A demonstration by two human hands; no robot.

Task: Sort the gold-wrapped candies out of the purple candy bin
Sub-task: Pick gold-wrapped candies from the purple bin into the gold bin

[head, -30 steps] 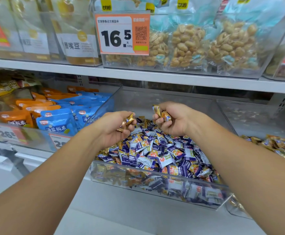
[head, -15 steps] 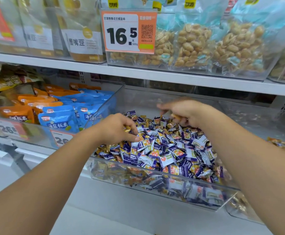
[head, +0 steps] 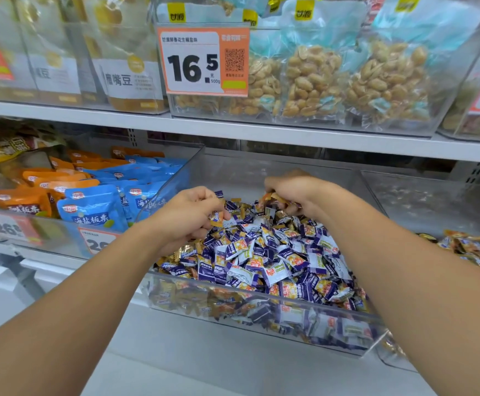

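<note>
A clear plastic bin (head: 261, 315) on the lower shelf is heaped with purple-and-white wrapped candies (head: 264, 258), with a few gold-wrapped candies (head: 188, 249) mixed in near its left side. My left hand (head: 185, 217) is curled over the left back of the heap, fingers pinching a gold-wrapped candy (head: 217, 223). My right hand (head: 293, 192) is further back at the top of the heap, fingers closed around several gold and orange-brown wrapped candies (head: 270, 199).
Another clear bin with gold-wrapped candies (head: 473, 250) stands to the right. On the left is a bin of blue and orange snack packs (head: 95, 207). The upper shelf (head: 261, 132) overhangs close above, carrying peanut bags and an orange price tag (head: 204, 61).
Both hands came down from holding gold candies above the heap and now dig in it. The right hand has moved toward the back, the left to the left back.
</note>
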